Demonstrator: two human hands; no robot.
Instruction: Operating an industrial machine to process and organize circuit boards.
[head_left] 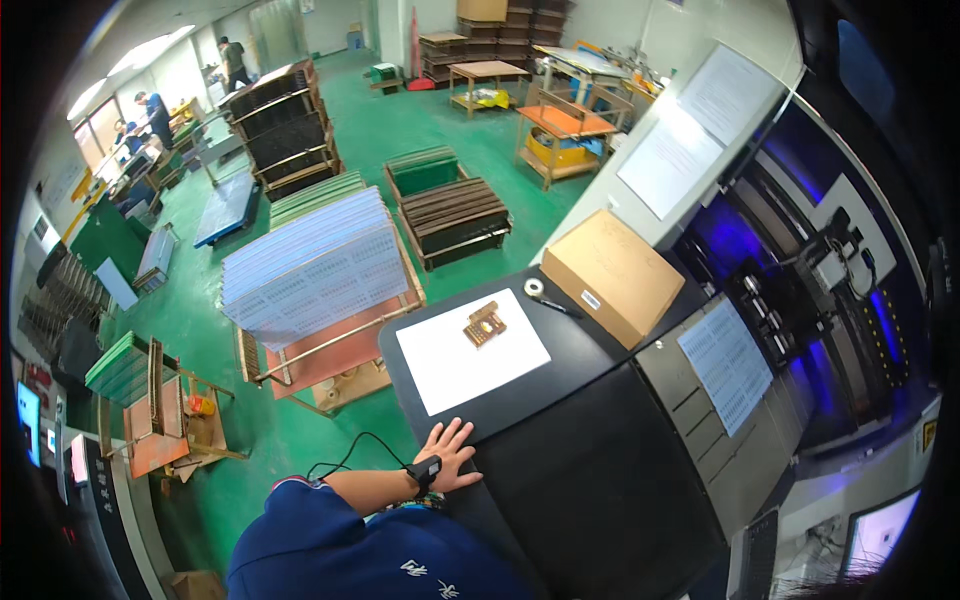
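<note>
Spread-fingered and holding nothing, the left hand (449,460) rested palm down on the edge of the black surface (530,388), a black device (427,471) strapped to its wrist. The right hand was out of view, so its state could not be told. Just beyond the left fingertips, a white sheet (440,370) lay flat on the surface, bearing small brown pieces (485,327) toward its far side. To the sheet's right lay a white roll (534,286), beside a cardboard box (612,275). Farther right, a pale blue panel (727,365) lay on a slotted grey bed (668,385), and 2 papers (670,165) were fixed to the white casing (698,198) behind the box. Past the surface's left end, blue-white boards (320,270) stood upright in a cart (325,355).
</note>
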